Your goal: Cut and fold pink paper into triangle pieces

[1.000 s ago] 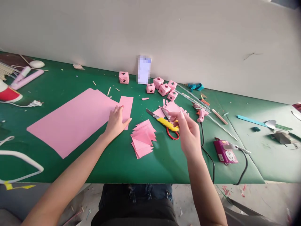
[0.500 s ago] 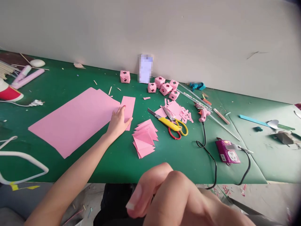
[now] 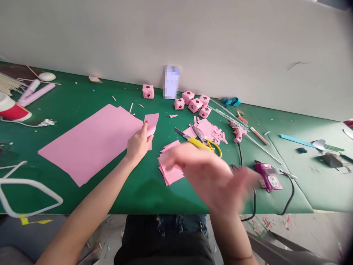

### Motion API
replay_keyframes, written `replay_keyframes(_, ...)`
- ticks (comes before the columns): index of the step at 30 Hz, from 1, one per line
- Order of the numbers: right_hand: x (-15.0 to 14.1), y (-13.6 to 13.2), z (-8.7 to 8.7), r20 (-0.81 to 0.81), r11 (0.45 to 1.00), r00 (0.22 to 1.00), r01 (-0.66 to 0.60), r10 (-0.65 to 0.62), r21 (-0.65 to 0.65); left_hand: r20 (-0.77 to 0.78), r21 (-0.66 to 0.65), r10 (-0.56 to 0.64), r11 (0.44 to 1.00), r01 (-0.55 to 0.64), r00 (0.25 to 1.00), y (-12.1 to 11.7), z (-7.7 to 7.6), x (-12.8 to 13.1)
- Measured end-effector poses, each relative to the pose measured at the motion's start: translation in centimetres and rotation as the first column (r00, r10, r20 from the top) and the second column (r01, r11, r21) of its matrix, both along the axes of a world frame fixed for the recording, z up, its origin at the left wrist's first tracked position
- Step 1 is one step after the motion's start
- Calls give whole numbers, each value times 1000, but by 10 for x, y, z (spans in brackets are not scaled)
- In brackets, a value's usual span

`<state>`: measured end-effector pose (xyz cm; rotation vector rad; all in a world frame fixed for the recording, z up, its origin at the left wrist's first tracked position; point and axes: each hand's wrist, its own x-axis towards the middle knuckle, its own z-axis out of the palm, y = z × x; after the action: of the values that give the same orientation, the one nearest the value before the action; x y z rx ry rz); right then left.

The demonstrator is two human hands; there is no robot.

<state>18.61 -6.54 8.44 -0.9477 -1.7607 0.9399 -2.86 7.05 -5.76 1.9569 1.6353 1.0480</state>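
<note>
My left hand (image 3: 139, 142) pinches a narrow pink paper strip (image 3: 152, 118), whose near part bends up off the table. Just left of it lies a large pink paper sheet (image 3: 91, 143), apparently more than one layer. Blurred by motion, my right hand (image 3: 212, 176) hangs over the table's front part, its fingers stretched out and nothing in them. It partly covers a fanned pile of pink paper squares (image 3: 171, 177) and the yellow-handled cutter (image 3: 198, 142). Scissors (image 3: 216, 148) lie beside the cutter, by pink paper scraps (image 3: 217, 133).
Several pink paper cubes with diamond holes (image 3: 195, 105) stand near the wall, beside a propped phone (image 3: 171, 82). Rightward are a pink glue gun (image 3: 239, 134), clear sticks and a purple power socket (image 3: 267, 176) with a black cord. A red-white cup (image 3: 13, 108) is at left.
The paper strip lay flat and now curls up in my left hand's pinch. My right hand has moved away from the camera, over the table, and its fingers have opened from a curl.
</note>
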Motion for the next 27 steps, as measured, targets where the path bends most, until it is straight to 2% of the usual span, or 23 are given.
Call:
replay_keyframes(1,-4,15,-8,-141,995,990,13,-27,-95,2,8,14,1000,-14,1000,-1,3,0)
replay_keyframes(2,-8,29,-19,-216,984,974,29,-67,-173,7,17,31,999,-31,999,-1,7,0)
replay_keyframes(4,-13,52,-44,-288,959,948,48,-132,-281,52,27,64,997,-66,997,-2,14,1)
replay_keyframes(6,-16,66,-68,-284,930,939,85,-194,-357,200,7,58,998,-61,978,-2,20,2)
replay_keyframes(8,-17,72,-87,-237,917,940,148,-247,-371,422,-32,21,999,-8,906,-1,24,4)
replay_keyframes(10,-17,72,-96,-226,920,944,148,-240,-362,586,-56,4,998,35,810,0,26,7)
replay_keyframes(12,-19,70,-98,-203,930,955,138,-216,-340,650,-71,14,997,42,760,-1,28,11)
replay_keyframes(17,-30,62,-90,-24,957,987,146,-157,-250,708,-111,32,992,67,706,-18,38,27)
replay_keyframes(22,-35,58,-82,32,979,981,194,-192,-56,685,-82,6,994,68,728,-38,48,38)
replay_keyframes(27,-30,56,-71,-74,953,953,286,-294,-97,660,-22,-28,998,56,751,-49,53,40)
